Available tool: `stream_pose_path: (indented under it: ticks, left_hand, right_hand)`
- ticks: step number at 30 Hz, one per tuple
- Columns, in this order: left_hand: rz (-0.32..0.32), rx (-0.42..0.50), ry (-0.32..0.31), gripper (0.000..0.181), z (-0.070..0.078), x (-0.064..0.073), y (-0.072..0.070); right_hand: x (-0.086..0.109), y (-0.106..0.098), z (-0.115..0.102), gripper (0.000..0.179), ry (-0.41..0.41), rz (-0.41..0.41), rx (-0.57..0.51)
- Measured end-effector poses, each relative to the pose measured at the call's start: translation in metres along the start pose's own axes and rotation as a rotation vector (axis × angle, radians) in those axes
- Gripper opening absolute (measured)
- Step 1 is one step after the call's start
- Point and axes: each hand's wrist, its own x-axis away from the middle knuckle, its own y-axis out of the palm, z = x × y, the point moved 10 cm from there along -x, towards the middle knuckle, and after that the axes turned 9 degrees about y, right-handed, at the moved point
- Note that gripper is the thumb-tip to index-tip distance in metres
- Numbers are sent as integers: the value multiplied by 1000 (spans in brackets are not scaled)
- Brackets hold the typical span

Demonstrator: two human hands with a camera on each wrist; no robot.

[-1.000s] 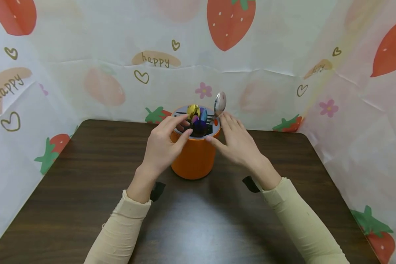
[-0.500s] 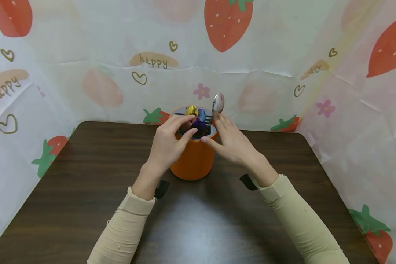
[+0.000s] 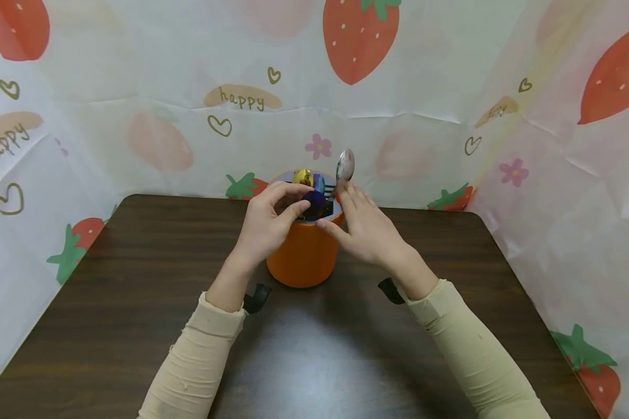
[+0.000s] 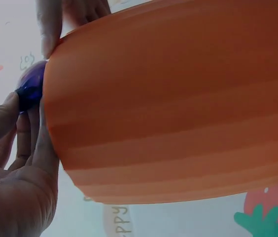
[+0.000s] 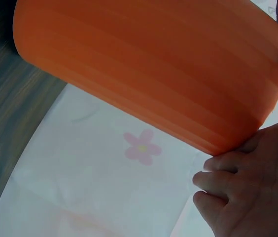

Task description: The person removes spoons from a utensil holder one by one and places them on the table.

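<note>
An orange fluted canister [image 3: 301,256] stands upright on the table, its grey top [image 3: 282,176] marked with dark bars. Several shiny rounded pieces are grouped on it: a gold one [image 3: 303,177], a light blue one [image 3: 318,183] and a dark blue-purple ball [image 3: 314,205]. My left hand [image 3: 264,224] pinches the dark ball between thumb and fingers; the left wrist view shows the thumb pressed on the ball [image 4: 32,86], right at the rim. My right hand [image 3: 369,230] rests along the right rim, fingers extended beside a silver spoon [image 3: 345,165] standing bowl up.
The dark wood table [image 3: 136,302] runs under both arms. A white sheet [image 3: 424,70] printed with strawberries, hearts and flowers hangs behind and at both sides. A black strap end [image 3: 257,298] hangs below the left wrist.
My left thumb and fingers have moved inward to the right and drawn together on the dark ball. My right hand has stayed at the rim, and the view has shifted slightly.
</note>
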Motion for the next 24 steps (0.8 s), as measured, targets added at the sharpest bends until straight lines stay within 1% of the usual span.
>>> stream_pose_path:
  ticks: [4, 7, 13, 20, 24]
  left_hand:
    - [7, 36, -22, 24, 1, -1, -4]
    - [18, 49, -18, 24, 4, -3, -7]
    - [64, 100, 20, 23, 13, -6, -16]
    - [126, 153, 77, 25, 30, -10, -30]
    - [155, 186, 84, 26, 38, -11, -37]
  right_hand:
    - [0, 1, 0, 93, -1, 0, -3]
    - [1, 1, -1, 93, -4, 2, -8]
    - [1, 1, -1, 93, -8, 6, -14]
    - [1, -1, -3, 94, -9, 13, -26]
    - [2, -2, -2, 97, 3, 6, -24]
